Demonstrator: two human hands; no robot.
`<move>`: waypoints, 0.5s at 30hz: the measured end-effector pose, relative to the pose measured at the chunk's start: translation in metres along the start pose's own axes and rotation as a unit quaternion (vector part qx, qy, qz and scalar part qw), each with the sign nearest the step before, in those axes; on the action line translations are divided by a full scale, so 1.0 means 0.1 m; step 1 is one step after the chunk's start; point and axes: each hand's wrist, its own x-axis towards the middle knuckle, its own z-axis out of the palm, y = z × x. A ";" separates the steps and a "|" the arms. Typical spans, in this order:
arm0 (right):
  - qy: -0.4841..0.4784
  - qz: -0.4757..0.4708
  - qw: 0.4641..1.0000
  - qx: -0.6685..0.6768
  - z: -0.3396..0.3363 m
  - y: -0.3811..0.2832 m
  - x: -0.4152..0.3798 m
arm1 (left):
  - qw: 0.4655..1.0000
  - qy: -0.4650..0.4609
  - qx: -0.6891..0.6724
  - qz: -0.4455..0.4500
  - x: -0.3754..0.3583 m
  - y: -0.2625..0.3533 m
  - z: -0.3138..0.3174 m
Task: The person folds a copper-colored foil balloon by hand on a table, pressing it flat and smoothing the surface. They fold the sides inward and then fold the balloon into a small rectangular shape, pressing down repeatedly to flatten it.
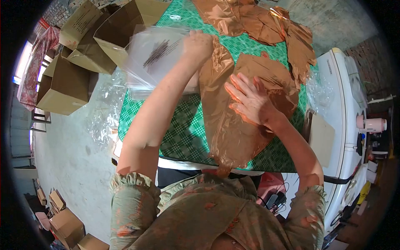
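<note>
A copper-orange, shiny, wrinkled sheet-like piece [221, 121], perhaps cloth or film, lies along the table and hangs over its near edge. My right hand [250, 100] rests on it, palm down with fingers stretched out. My left hand [199, 45] is at the far left end of the same piece, its fingers curled under; what they grip, if anything, is hidden. Just left of that hand lies a stack of clear flat plastic bags [146, 75] with dark printed lines. My left forearm crosses over part of the stack.
More copper-orange pieces [266, 25] lie at the table's far end. Green checked cloth [183, 129] covers the table. Open cardboard boxes [66, 89] stand to the left, with crumpled clear plastic [102, 121] on the floor. A white appliance [337, 100] stands on the right.
</note>
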 end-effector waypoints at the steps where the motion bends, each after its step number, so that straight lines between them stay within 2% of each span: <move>1: 0.004 -0.001 1.000 -0.002 0.01 0.00 0.00 | 1.000 -0.007 0.013 0.000 0.02 0.01 -0.01; 8: -0.023 0.014 0.999 0.017 0.01 0.01 -0.01 | 0.995 -0.044 0.082 0.044 -0.03 0.16 -0.18; 11: -0.050 0.035 0.997 0.050 -0.01 -0.01 0.01 | 0.993 -0.024 0.103 0.051 -0.01 0.18 -0.13; 15: -0.065 0.037 0.997 0.033 0.02 -0.01 0.01 | 0.997 0.036 0.047 0.053 -0.03 0.17 -0.17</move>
